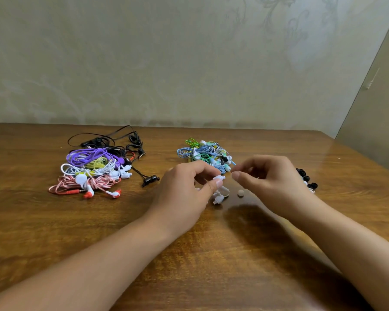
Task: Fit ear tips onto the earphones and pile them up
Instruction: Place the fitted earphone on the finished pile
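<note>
Head view, hands at work over a wooden tabletop point(211, 254). Landmark: the white earbud point(218, 177) near the middle. Far to its left lies a pile of earphones point(92, 169) with purple, yellow, white, pink-and-red and black cords, their cables overlapping. Directly left of the earbud, the left hand point(184, 191) pinches it between thumb and curled fingers; more of the same white earphone hangs just below, down to the tabletop. Behind the earbud, toward the wall point(189, 59), sits a second pile point(207, 154) of blue, green and white earphones. Just right of the earbud, apart from it, the right hand point(270, 182) pinches something small between thumb and forefinger, too small to identify. Below and right of the earbud, a loose pale ear tip point(240, 193) rests on the tabletop. Farthest right, partly hidden behind the right hand, lie black ear tips point(307, 179).
</note>
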